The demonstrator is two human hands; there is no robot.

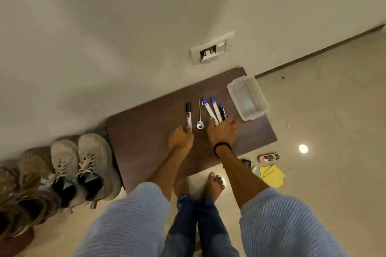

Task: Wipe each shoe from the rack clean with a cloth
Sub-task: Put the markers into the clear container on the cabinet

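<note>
A pair of dusty grey lace-up shoes (83,165) stands on the rack at the left, with brown shoes (25,204) beside them. A yellow cloth (272,176) lies on the floor at the right. My left hand (181,137) grips the near end of a black-capped marker (188,116) on the dark brown table (146,131). My right hand (223,131) lies flat with straight fingers on the near ends of three blue-capped markers (213,108).
A metal spoon (199,119) lies between the markers. A clear plastic tub (247,98) stands at the table's right end. A polish bottle (268,157) and a small dark container (246,164) lie on the tiled floor. My bare feet (200,183) stand before the table.
</note>
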